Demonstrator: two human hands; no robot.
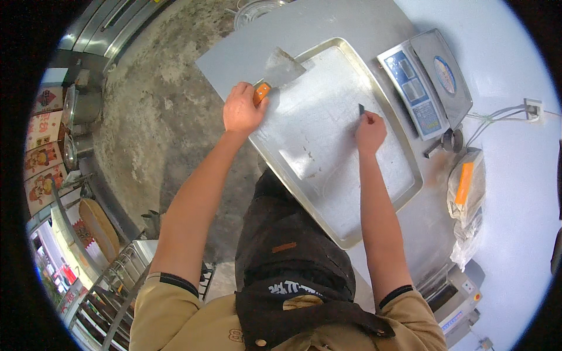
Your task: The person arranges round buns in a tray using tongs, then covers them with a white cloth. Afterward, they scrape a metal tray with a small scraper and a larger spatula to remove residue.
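Observation:
A large metal baking tray (345,237) lies at a slant on the grey worktable, with a few small dark specks on its bottom. My left hand (241,109) is closed round the orange handle of a scraper (285,65). The scraper's wide metal blade reaches over the tray's far left rim. Above the tray's right half, my right hand (371,133) pinches a small, dark, flat piece (361,109) whose kind I cannot make out. The fingers hide most of that piece.
Right of the tray stands a digital scale (421,88), with a dark-handled round metal tool (451,140) and a plastic bag (468,187) along the wall. Another machine (456,298) sits lower right. A metal rack (111,298) is at lower left; concrete floor (152,117) lies left.

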